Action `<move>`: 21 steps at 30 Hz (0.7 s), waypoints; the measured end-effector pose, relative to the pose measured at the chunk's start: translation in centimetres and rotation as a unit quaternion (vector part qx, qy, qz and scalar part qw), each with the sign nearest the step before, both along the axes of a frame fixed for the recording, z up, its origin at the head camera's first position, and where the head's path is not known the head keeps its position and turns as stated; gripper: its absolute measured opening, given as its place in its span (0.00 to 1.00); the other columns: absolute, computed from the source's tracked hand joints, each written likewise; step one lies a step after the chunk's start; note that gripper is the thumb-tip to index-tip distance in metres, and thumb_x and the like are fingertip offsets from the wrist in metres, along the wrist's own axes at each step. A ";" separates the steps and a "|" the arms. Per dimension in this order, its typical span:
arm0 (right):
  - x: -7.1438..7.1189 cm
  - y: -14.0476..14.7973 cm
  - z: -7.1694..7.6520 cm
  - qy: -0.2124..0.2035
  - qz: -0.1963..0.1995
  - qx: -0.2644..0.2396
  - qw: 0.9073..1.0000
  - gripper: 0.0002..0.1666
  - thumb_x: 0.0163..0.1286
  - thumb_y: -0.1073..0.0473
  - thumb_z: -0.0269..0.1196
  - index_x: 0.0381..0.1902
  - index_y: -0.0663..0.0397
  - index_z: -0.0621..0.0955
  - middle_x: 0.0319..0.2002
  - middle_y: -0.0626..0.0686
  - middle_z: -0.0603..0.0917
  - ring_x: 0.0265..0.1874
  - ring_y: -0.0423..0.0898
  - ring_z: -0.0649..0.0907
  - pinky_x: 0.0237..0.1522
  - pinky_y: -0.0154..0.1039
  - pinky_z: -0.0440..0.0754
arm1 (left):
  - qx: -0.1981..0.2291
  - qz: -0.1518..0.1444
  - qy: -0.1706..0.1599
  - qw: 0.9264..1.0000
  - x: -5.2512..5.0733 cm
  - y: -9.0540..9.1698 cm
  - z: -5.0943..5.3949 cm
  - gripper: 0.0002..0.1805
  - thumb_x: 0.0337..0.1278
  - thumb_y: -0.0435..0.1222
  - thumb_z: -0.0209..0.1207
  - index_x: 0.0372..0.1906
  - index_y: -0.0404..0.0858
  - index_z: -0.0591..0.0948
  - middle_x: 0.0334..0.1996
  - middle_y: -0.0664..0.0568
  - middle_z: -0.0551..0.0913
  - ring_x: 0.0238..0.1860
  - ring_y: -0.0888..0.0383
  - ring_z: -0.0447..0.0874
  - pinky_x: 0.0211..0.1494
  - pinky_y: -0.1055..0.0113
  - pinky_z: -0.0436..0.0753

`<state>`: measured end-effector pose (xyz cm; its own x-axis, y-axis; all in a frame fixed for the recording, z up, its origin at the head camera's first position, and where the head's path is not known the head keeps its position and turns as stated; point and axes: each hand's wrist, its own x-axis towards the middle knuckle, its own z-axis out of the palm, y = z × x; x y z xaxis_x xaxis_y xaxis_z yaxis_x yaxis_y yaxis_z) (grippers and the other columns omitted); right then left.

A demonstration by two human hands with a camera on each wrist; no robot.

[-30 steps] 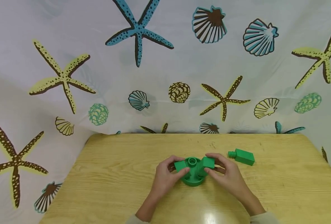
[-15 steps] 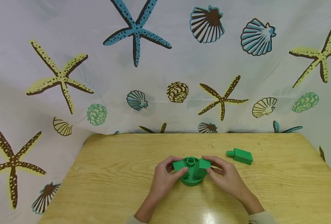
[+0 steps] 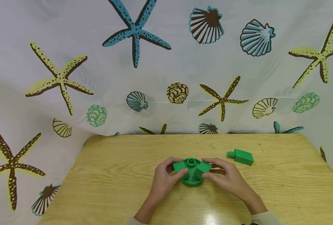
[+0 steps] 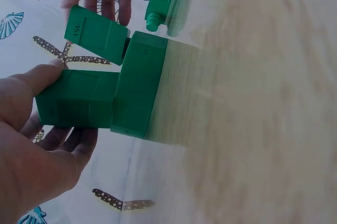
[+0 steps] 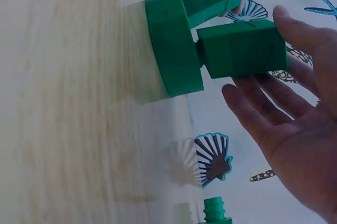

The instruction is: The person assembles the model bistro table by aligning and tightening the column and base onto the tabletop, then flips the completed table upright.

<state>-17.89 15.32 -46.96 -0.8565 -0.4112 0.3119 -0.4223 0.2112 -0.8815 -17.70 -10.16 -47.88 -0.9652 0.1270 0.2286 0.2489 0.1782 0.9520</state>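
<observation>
Left block (image 3: 179, 166) apparently seated, right block (image 3: 205, 166) seemingly part-way in, third block (image 3: 243, 157) remaining, well apart.
Left hand (image 3: 165, 176) grips the former, right hand (image 3: 228, 178) the latter, its neck (image 5: 200, 54) exposed above the round base (image 3: 192, 184) on the worktop (image 3: 121, 181); one socket (image 3: 191, 162) stands unfilled.

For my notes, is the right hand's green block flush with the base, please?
Not flush: the neck shows between the green block and base.

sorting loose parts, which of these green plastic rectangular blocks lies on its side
The loose block, ridged neck exposed, on the wooden tabletop. The left hand holds the left block, the right hand the right block, at the round green plastic base.
</observation>
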 end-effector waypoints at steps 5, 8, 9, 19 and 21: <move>-0.1 0.4 0.7 -0.001 0.033 0.005 0.999 0.25 0.76 0.63 0.64 0.68 0.56 0.78 0.66 0.62 0.78 0.64 0.54 0.79 0.55 0.41 0.85 | 0.002 0.003 0.002 1.000 0.0 -0.1 0.1 0.19 0.59 0.36 0.73 0.53 0.33 0.84 0.51 0.39 0.85 0.51 0.51 0.86 0.57 0.61 0.84; -0.3 0.6 0.9 0.000 0.043 0.010 0.999 0.24 0.77 0.64 0.62 0.68 0.60 0.77 0.67 0.62 0.78 0.66 0.52 0.78 0.55 0.41 0.85 | 0.004 0.003 0.003 1.000 0.0 -0.2 0.1 0.19 0.59 0.36 0.73 0.53 0.33 0.84 0.51 0.39 0.84 0.51 0.51 0.86 0.57 0.61 0.84; -0.3 0.6 1.0 -0.003 0.045 0.011 0.999 0.24 0.77 0.64 0.62 0.68 0.61 0.78 0.67 0.62 0.78 0.65 0.51 0.78 0.55 0.40 0.84 | 0.005 0.003 0.004 1.000 0.0 -0.2 0.1 0.19 0.60 0.36 0.73 0.53 0.33 0.84 0.51 0.39 0.84 0.51 0.51 0.86 0.57 0.61 0.84; -0.1 1.0 0.9 -0.025 0.050 -0.006 0.998 0.20 0.75 0.66 0.63 0.63 0.60 0.81 0.61 0.62 0.81 0.61 0.47 0.81 0.55 0.40 0.84 | 0.003 -0.003 -0.013 1.000 0.2 -0.3 0.1 0.20 0.60 0.36 0.73 0.54 0.32 0.83 0.53 0.40 0.84 0.54 0.52 0.85 0.58 0.62 0.84; -0.1 0.7 0.8 -0.032 0.045 -0.011 0.998 0.18 0.73 0.64 0.66 0.60 0.59 0.82 0.60 0.60 0.82 0.61 0.48 0.81 0.56 0.42 0.84 | 0.002 -0.002 -0.014 1.000 0.2 -0.3 0.1 0.20 0.61 0.35 0.72 0.55 0.33 0.83 0.53 0.40 0.84 0.54 0.52 0.85 0.58 0.62 0.84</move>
<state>-18.03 16.02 -46.15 -0.8347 -0.4810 0.2682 -0.3818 0.1545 -0.9112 -17.51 -10.47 -47.76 -0.9707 0.1307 0.2016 0.2225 0.1729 0.9595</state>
